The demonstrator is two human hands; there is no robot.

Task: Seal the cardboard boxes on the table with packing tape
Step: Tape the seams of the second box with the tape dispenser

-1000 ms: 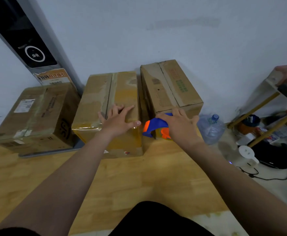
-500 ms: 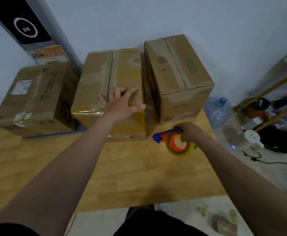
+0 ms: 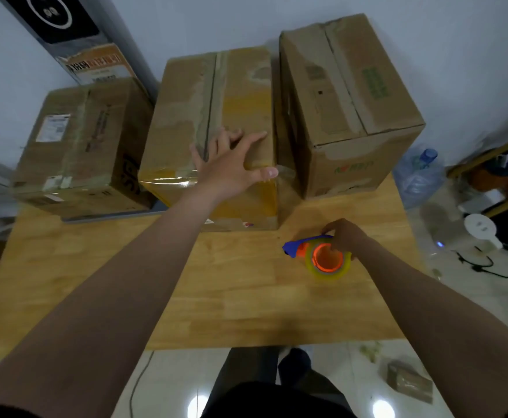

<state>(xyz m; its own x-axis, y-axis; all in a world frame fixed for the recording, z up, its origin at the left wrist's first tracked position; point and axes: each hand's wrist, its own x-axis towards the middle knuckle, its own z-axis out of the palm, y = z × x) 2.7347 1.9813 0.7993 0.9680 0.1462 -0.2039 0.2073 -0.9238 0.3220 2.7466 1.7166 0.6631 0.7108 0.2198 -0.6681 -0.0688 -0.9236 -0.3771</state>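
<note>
Three cardboard boxes stand at the back of the wooden table (image 3: 231, 297): a left box (image 3: 80, 152), a middle box (image 3: 216, 101) and a taller right box (image 3: 349, 95). My left hand (image 3: 231, 164) rests flat, fingers spread, on the near top edge of the middle box, thumb over its front right corner. My right hand (image 3: 344, 236) grips a blue and orange tape dispenser (image 3: 319, 256) with a yellowish roll, low over the table in front of the right box. Clear tape shines along the middle box's near edge.
A dark panel (image 3: 65, 34) leans on the wall behind the left box. A water jug (image 3: 418, 176), a white appliance (image 3: 481, 230), cables and a wooden rack sit on the floor to the right. A small package (image 3: 409, 381) lies on the tiled floor near my feet.
My right hand has pulled the tape dispenser away from the boxes, back toward me and down to the table. My left hand has stayed on the middle box. The camera has tilted downward.
</note>
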